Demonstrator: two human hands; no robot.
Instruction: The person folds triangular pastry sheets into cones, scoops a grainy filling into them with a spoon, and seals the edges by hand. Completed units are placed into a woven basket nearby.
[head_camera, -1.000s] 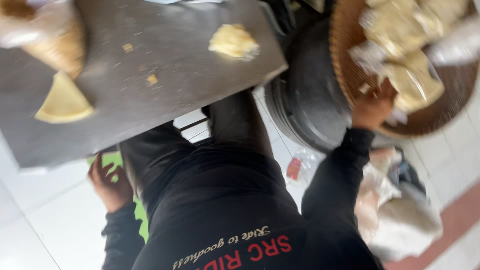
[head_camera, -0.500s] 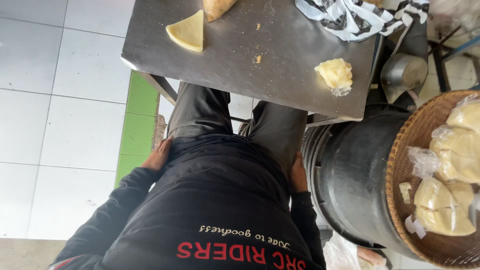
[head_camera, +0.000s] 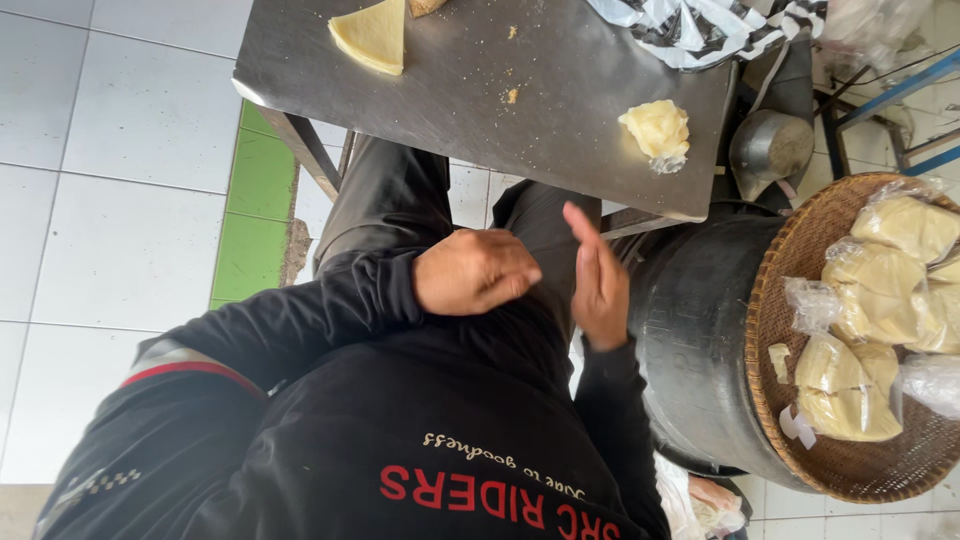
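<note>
Both hands are empty and sit over the person's lap, just below the edge of the tabletop (head_camera: 560, 130). The left hand (head_camera: 475, 270) is loosely curled, fingers bent in, holding nothing. The right hand (head_camera: 597, 280) is open and flat, fingers straight and pointing up toward the tabletop, palm facing the left hand; the two are close but it's hard to say if they actually touch.

Nearest thing to them is a pale yellow lump of dough (head_camera: 657, 130) near the tabletop's near edge, just above the right hand and well clear of it. Farther up there's a flat yellow wedge (head_camera: 372, 35) and a few crumbs. A black-and-white plastic bag (head_camera: 700, 30) lies at the far end.

Off to the right, a woven basket (head_camera: 800, 460) sits on a dark drum (head_camera: 690, 340), loaded with bagged dough portions (head_camera: 880, 270). White floor tiles (head_camera: 110, 200) on the left.
</note>
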